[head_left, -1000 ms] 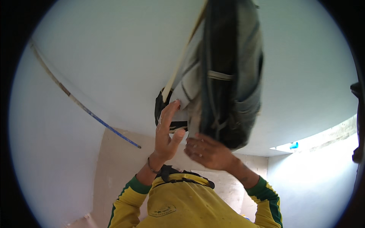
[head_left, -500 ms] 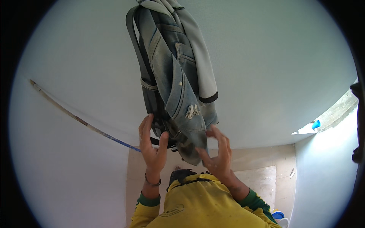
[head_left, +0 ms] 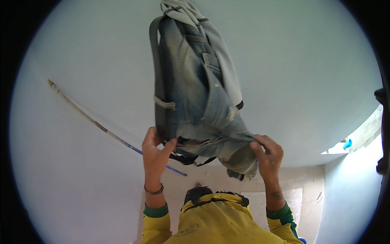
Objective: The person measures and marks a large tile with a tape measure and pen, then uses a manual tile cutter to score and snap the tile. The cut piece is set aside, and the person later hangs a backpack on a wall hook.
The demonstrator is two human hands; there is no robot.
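Note:
A pair of worn blue jeans (head_left: 189, 89) hangs against the wall, with a black belt (head_left: 161, 77) threaded through a loop along its left side. My left hand (head_left: 155, 152) pinches the lower left edge of the jeans by the belt. With my right hand (head_left: 268, 152) I grip the denim at the lower right, so the cloth is stretched sideways between both hands. Below that pull, a crumpled part of the jeans (head_left: 241, 160) droops. A light grey garment with dark trim (head_left: 223, 53) hangs behind and to the right of the jeans.
A long pole (head_left: 101, 129), partly blue, leans on the wall at left. On the right, a blue cup (head_left: 347, 143) stands in a bright wall opening. A pale board (head_left: 290, 199) lies on the beige floor (head_left: 313, 179).
Both hands have closed on the jeans, and the right hand has moved outward to the right. The denim has spread wider, covering more of the grey garment.

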